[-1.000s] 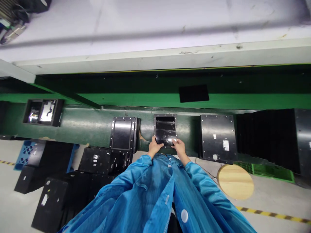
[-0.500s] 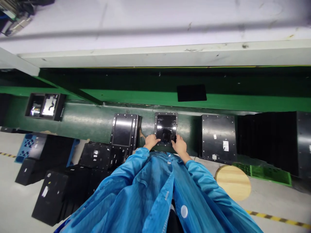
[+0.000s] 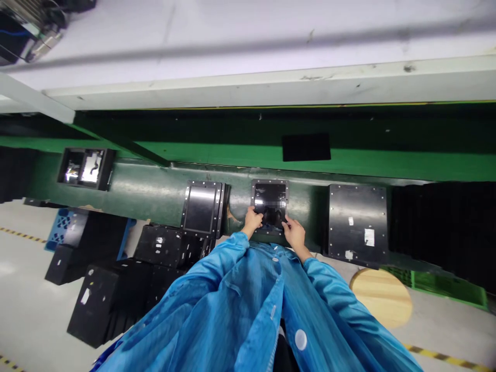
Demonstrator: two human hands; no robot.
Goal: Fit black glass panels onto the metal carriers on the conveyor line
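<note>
A black rectangular frame (image 3: 270, 204) with a glossy dark panel and screws round its border lies on the green bench in front of me. My left hand (image 3: 253, 221) is at its left side, fingers curled over the edge onto the glossy panel. My right hand (image 3: 294, 232) touches the lower right edge, thumb and index finger close together at the rim. Both hands appear to grip the frame by its edges. Left of it sits a stack of similar black frames (image 3: 200, 209).
A stack of black plates (image 3: 357, 222) with labels stands to the right. A black two-part box (image 3: 86, 168) is at the left. Black boxes (image 3: 95, 299) stand on the floor. A round wooden stool top (image 3: 382, 298) and green crate (image 3: 449, 289) are at lower right.
The view has shifted, so most things appear farther right. My left hand has moved up along the frame's left side, its fingers now over the panel.
</note>
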